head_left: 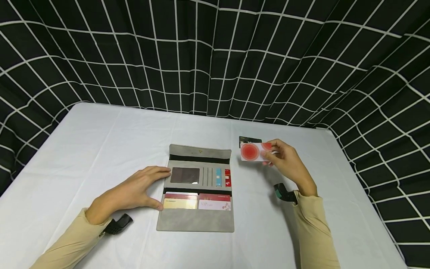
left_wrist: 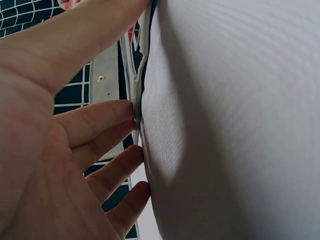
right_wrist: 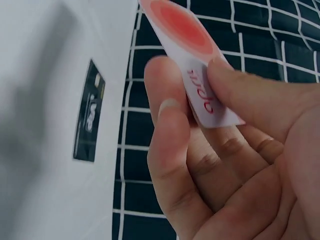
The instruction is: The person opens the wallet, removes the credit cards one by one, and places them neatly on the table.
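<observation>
A grey wallet lies unfolded on the white table, with several cards in its slots. Among them are a yellow-and-red card, a pink VIP card, a blue card and a red card. My left hand rests at the wallet's left edge, fingers extended and thumb at the lower corner. Between thumb and fingers, my right hand pinches a white card with red circles above the table. Behind it lies a black card, partly covered by the held card in the head view.
A white cloth covers the table. Black curtains with a white grid stand along the back and right side. Each wrist wears a dark camera mount, the left one close to the tabletop.
</observation>
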The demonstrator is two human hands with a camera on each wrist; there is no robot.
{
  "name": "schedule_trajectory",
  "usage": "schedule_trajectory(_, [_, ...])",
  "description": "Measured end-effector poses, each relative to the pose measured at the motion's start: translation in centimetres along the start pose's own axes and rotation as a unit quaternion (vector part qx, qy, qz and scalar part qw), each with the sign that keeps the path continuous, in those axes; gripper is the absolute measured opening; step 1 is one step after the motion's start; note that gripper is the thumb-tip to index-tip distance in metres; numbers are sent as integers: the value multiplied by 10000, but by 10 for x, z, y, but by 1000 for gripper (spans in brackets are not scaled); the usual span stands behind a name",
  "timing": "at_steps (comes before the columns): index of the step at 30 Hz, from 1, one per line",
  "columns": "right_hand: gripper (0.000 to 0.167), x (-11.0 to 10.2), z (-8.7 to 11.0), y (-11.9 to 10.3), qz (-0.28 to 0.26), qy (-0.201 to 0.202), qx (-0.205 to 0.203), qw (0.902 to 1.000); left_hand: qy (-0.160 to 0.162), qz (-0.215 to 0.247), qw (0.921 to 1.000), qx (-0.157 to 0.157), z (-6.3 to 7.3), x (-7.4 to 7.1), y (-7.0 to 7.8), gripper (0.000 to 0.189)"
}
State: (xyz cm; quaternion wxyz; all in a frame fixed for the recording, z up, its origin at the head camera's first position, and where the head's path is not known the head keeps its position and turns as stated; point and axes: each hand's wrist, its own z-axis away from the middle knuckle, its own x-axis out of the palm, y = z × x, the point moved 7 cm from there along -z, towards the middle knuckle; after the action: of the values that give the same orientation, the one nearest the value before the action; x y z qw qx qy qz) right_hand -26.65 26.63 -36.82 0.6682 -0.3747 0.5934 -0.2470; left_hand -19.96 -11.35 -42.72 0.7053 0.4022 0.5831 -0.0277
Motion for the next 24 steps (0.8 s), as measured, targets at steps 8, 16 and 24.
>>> schedule_trajectory(8, [35,-20,7,12,360,81,-24,9993,-14,28,10000,-32,0,0,0,98])
schedule_trajectory(16, [34,-35,11,30,510,-8,2,9987,-21,27,10000,-34,0,1,1,98])
schedule_trajectory(24, [37,-47,6,42,487,57,46,9988,-10,31,10000,-10,-1,1,1,98])
